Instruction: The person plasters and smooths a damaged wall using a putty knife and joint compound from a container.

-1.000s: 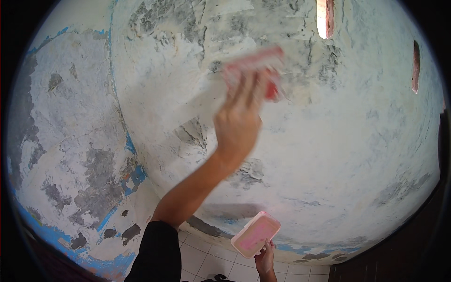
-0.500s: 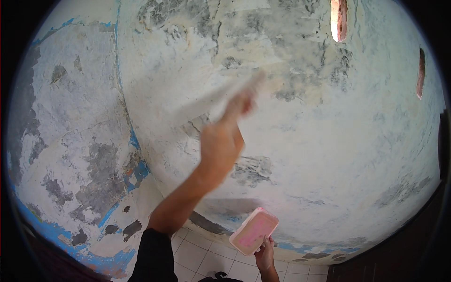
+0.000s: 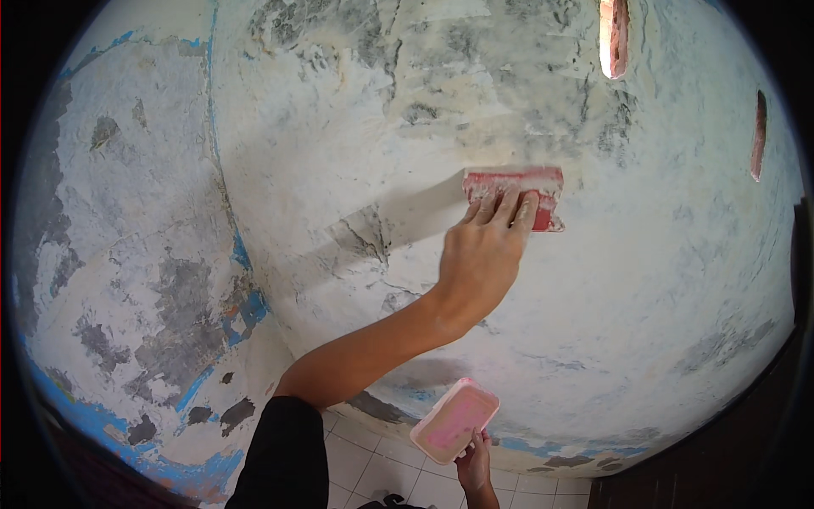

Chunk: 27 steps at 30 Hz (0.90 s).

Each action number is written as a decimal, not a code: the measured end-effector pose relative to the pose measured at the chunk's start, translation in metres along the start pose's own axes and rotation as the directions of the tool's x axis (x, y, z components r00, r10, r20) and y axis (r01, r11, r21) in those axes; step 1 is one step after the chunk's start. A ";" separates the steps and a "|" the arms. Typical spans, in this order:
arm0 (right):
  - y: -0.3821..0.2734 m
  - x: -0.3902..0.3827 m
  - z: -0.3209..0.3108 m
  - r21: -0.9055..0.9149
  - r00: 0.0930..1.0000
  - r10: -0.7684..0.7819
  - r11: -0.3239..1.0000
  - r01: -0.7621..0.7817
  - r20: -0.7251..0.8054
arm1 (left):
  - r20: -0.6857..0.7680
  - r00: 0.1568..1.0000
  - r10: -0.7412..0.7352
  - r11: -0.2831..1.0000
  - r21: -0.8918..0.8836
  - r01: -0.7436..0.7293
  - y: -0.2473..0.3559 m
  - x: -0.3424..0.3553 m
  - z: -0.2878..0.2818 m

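Observation:
My left hand [image 3: 482, 265] reaches up the wall with its fingers laid over a red putty spreader [image 3: 515, 180], which is smeared with white paste. The spreader lies nearly flat to the plastered wall [image 3: 627, 280], and its shadow falls to the left; exact contact cannot be told. The thumb is hidden. Low down, my right hand [image 3: 476, 465] grips the near edge of a shallow pink rectangular tray [image 3: 449, 437], thumb on the rim. The tray is tilted towards me, with pale and pink residue inside.
An adjoining wall [image 3: 136, 220] on the left has grey patches and flaking blue paint. Two narrow slots [image 3: 616, 42] [image 3: 759, 136] pierce the wall at the upper right. White floor tiles [image 3: 394, 462] show below, and a dark brown surface [image 3: 678, 475] stands at the lower right.
My left hand has moved right, and the spreader has gone right and down, turning from a blurred edge-on pose to lie broad against the wall. The tray has shifted only slightly.

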State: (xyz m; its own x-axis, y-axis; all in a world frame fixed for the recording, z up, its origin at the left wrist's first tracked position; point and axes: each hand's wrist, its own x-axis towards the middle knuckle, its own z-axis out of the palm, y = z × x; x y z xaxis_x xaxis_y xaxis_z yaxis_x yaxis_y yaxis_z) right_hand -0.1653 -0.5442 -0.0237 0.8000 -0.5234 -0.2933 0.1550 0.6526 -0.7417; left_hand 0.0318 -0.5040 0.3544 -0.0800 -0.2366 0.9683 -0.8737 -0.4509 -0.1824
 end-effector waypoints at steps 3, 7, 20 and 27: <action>-0.003 -0.004 0.003 -0.033 1.000 -0.014 0.999 0.014 -0.021 | -0.003 0.990 -0.139 0.990 -0.017 0.139 -0.016 0.004 -0.016; 0.001 -0.003 0.003 -0.035 1.000 0.015 0.999 -0.015 -0.015 | -0.088 0.992 -0.088 0.986 0.132 0.099 -0.054 0.026 0.003; -0.004 -0.005 0.007 0.011 1.000 0.008 1.000 -0.008 -0.003 | 0.283 0.852 -0.440 0.889 0.007 0.457 -0.018 0.007 -0.063; 0.007 -0.009 0.001 0.019 1.000 0.008 1.000 -0.008 0.004 | -0.070 0.887 -0.457 0.882 0.090 0.462 -0.066 0.066 -0.038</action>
State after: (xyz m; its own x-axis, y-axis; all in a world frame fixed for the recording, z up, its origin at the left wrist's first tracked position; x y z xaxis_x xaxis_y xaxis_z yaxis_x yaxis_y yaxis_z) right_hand -0.1711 -0.5341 -0.0253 0.8037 -0.5160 -0.2963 0.1598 0.6669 -0.7278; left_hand 0.0663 -0.4568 0.4368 0.2951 0.0565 0.9538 -0.7644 -0.5850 0.2711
